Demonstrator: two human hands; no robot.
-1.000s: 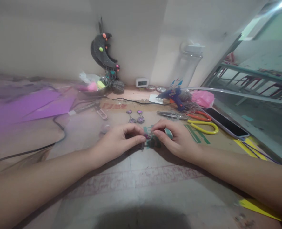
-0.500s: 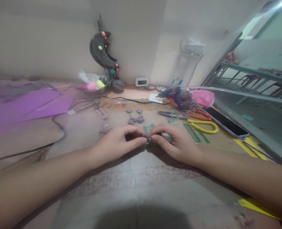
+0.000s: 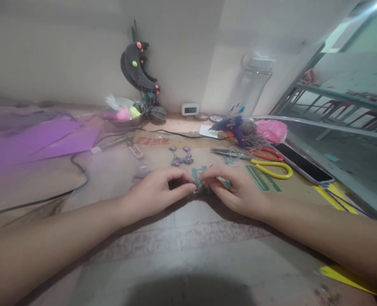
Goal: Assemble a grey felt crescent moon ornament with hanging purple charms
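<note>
My left hand (image 3: 158,191) and my right hand (image 3: 234,189) meet fingertip to fingertip over the cardboard work surface (image 3: 163,163). Both pinch a small grey and purple craft piece (image 3: 198,185) between thumb and forefinger. Most of that piece is hidden by my fingers. Just beyond my hands lie two small purple heart charms (image 3: 182,156).
A blue glue gun (image 3: 231,126), scissors (image 3: 229,154), orange and yellow handled pliers (image 3: 273,163) and a phone (image 3: 305,166) lie to the right. Purple foam sheets (image 3: 38,142) and a black cable (image 3: 64,187) are on the left. A bowl (image 3: 123,117), a dark crescent ornament (image 3: 136,68) and a bottle (image 3: 252,87) stand by the wall.
My fingertips have closed in together on the small piece. The hands have hardly shifted otherwise.
</note>
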